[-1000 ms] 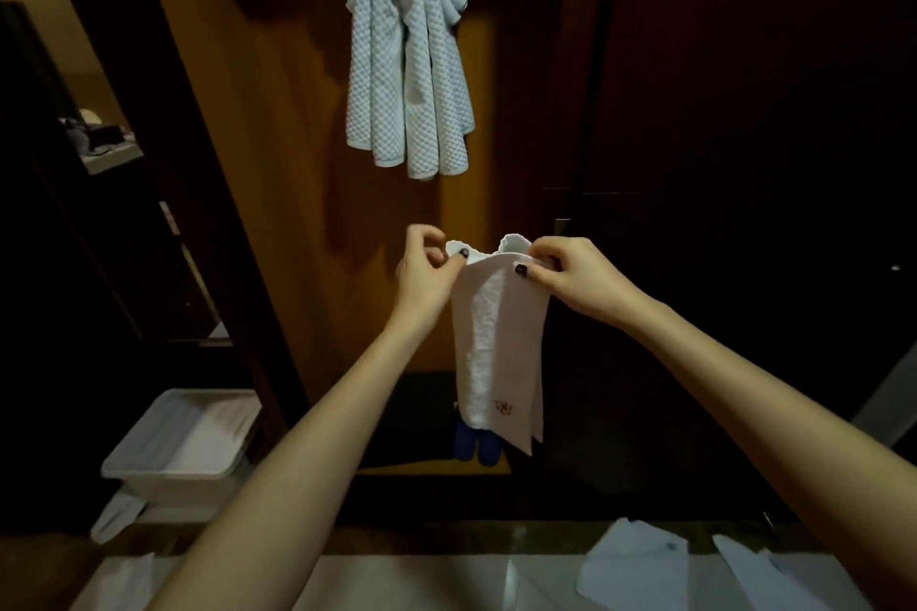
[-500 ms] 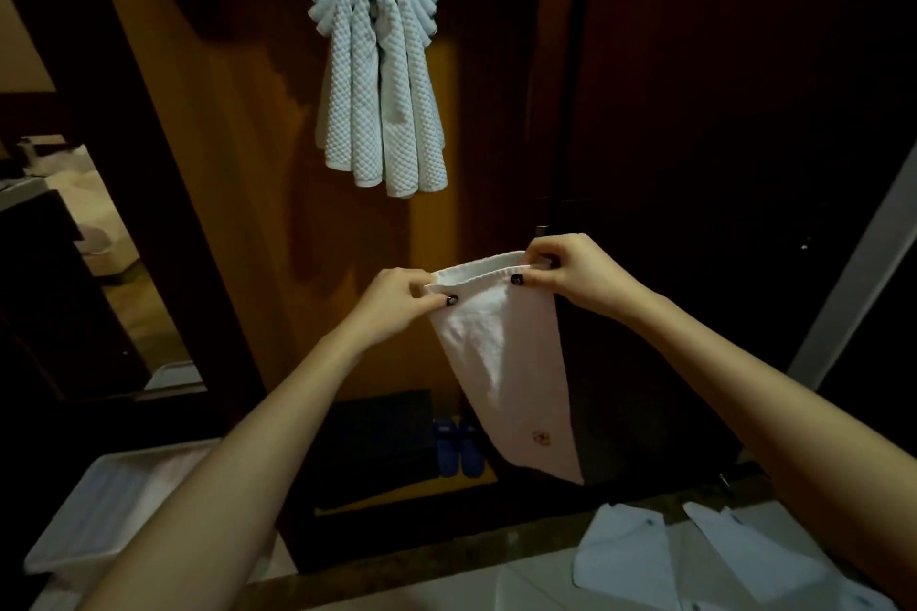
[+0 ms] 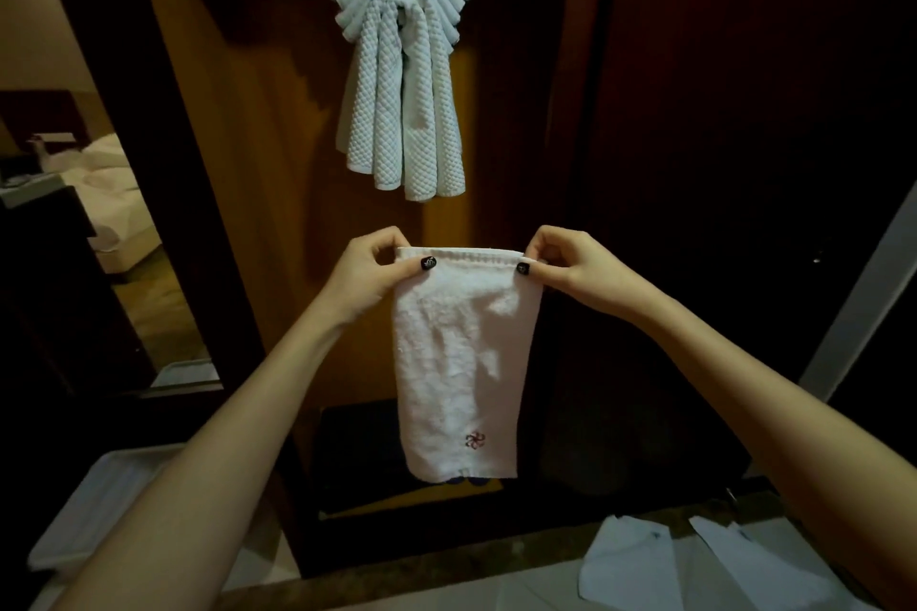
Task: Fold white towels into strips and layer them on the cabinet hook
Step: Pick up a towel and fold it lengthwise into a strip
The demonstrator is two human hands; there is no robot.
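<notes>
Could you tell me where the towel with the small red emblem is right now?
The emblem towel hangs mid-frame, pinched at its top corners by the left hand and right hand, directly below the hung towels.

Dim room: dark wooden cabinet doors [image 3: 719,114], pale bed [image 3: 116,179] beyond left, white tray [image 3: 94,516] below.

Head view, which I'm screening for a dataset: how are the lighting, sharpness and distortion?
Head view: dim, warm light; the held towel reads sharp; the hung towels look slightly smeared at top; the cabinet at right sinks into near-black shadow; wide-angle stretch flares the forearms toward the lower corners.
</notes>
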